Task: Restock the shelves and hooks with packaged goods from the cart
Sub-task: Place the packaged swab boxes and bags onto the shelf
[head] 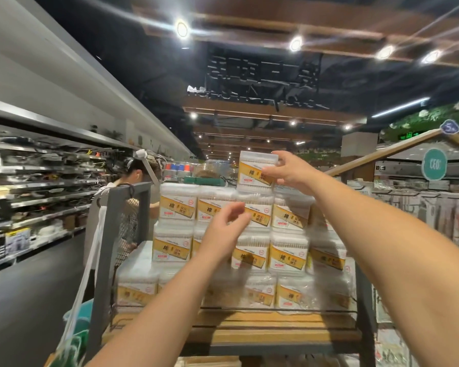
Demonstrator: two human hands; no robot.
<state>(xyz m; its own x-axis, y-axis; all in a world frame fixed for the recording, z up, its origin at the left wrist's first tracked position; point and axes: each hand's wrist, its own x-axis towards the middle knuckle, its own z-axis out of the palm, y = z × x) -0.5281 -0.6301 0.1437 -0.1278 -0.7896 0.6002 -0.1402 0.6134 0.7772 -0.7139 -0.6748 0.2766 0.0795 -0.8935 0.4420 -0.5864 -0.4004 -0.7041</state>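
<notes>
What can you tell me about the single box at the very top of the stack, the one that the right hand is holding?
The top box is a clear plastic container with a frosted lid and a yellow-and-white label with printed characters on its front. White contents fill it; they look like cotton swabs. It stands upright, alone on the highest row of the stack of identical boxes. The right hand has its grip on the box's right side, fingers over the upper corner and thumb on the label. The left hand is lower and does not touch it.
</notes>
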